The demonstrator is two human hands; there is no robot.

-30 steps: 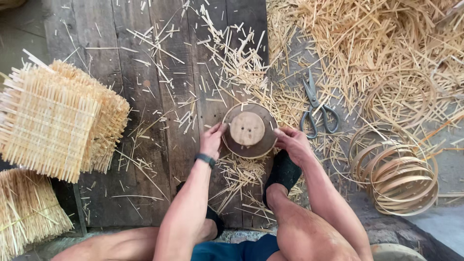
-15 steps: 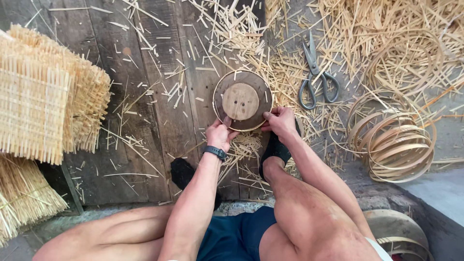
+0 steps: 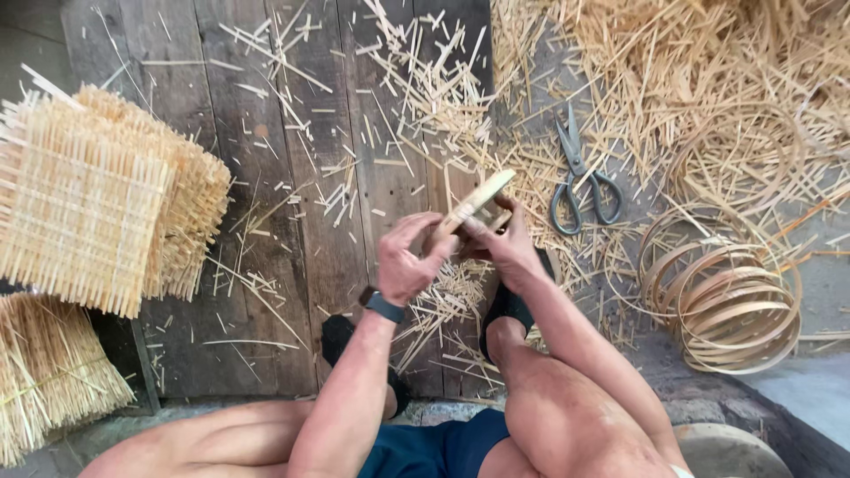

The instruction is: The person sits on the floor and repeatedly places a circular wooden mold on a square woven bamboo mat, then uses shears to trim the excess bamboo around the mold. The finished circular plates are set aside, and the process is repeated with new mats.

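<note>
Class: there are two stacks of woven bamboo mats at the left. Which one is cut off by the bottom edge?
The lower stack, at the bottom-left corner; the upper stack lies wholly on the planks.

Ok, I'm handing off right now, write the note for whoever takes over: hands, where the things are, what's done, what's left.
Left hand: grips the near edge of the round bamboo frame, watch on the wrist.
Right hand: holds the frame's far side; the frame is tilted edge-on above the planks.
Around: scissors lie untouched to the right on the straw; stack of bamboo hoops further right; woven square mats stacked at left.
Done: frame is off the floor, in both hands.
Left: cannot tell from this view what the frame's face still needs; check it before going on.
</note>
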